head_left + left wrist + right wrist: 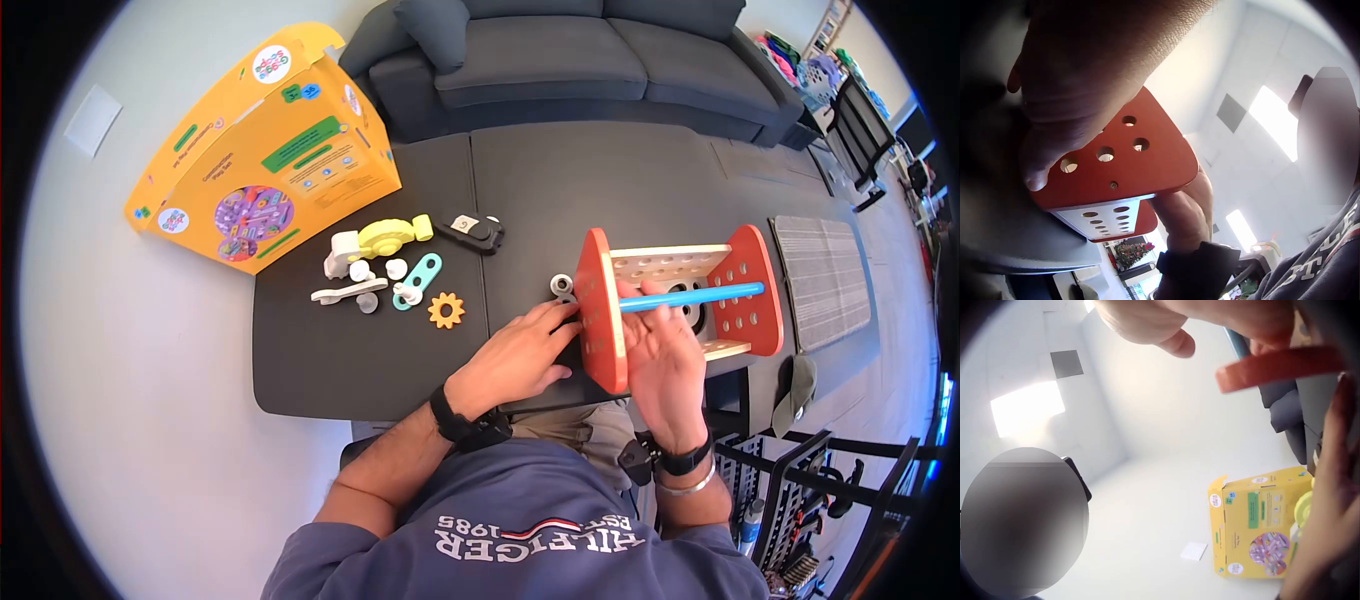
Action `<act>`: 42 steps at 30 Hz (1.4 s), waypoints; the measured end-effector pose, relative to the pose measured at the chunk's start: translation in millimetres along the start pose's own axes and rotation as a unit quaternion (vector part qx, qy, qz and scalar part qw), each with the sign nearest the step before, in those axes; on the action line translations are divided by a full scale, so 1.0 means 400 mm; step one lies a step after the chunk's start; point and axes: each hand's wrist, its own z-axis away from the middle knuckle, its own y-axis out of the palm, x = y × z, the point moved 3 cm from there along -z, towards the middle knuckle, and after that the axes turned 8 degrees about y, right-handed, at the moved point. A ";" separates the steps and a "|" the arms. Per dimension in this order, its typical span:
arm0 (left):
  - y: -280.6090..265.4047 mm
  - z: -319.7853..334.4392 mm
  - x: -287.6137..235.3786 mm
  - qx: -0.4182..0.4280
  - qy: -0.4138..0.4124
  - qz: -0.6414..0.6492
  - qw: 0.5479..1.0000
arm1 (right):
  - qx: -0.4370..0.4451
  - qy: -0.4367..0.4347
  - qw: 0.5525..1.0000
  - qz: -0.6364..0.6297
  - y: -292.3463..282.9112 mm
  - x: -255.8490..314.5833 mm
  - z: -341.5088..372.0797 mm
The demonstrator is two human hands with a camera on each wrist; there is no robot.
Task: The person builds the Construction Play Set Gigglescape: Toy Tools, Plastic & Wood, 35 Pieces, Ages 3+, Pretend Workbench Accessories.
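A toy toolbox stands on the dark table, with red end panels, pale perforated slats and a blue rod across its top. My right hand reaches into it, palm up, with its fingers partly under the rod by the near-left panel. Outside that same panel lies my left hand, fingertips at its lower part. In the left wrist view, a finger rests along the holed red panel. A small grey ring-shaped piece sits just beyond my left fingertips. Some fingertips are hidden by the panel.
Left on the table are a yellow-and-white toy piece, a black device, a teal strip, an orange gear and several white pieces. A yellow box stands behind them; a grey mat lies right.
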 end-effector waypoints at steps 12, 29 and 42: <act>-0.014 0.029 0.038 0.013 -0.053 -0.058 0.997 | -0.027 -0.232 0.710 0.665 0.013 0.105 0.079; -0.055 0.082 0.052 -0.038 -0.135 -0.099 0.985 | 0.049 -0.270 0.605 0.747 0.034 -0.037 0.074; -0.138 0.115 0.015 -0.171 -0.046 -0.021 0.984 | 0.078 -0.259 0.701 0.660 0.060 -0.025 0.093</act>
